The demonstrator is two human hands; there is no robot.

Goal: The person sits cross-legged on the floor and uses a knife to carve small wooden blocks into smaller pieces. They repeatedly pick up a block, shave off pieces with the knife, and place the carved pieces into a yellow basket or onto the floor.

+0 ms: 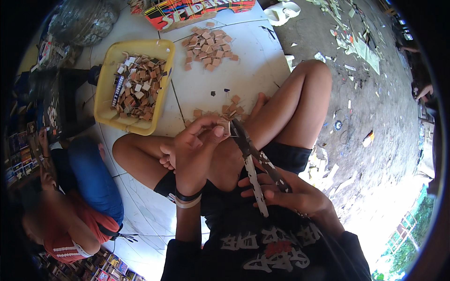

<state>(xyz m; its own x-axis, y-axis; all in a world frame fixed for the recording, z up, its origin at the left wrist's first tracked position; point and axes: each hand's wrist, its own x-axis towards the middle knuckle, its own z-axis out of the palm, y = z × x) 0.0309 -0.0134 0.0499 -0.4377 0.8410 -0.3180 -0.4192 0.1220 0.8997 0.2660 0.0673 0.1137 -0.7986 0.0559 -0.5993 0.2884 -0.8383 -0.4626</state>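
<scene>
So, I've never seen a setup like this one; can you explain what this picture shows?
There is no machine here, just a person's bare hands. The single picture comes from a wide fisheye camera on the person's head, looking down, so edges bend. The left hand pinches a small square piece; the right hand holds a long-handled tool, its tip close to that piece. Whether they touch is hard to tell. On the white tiled floor sit a yellow basin of similar squares and a loose pile beyond. At left sits another person.
</scene>
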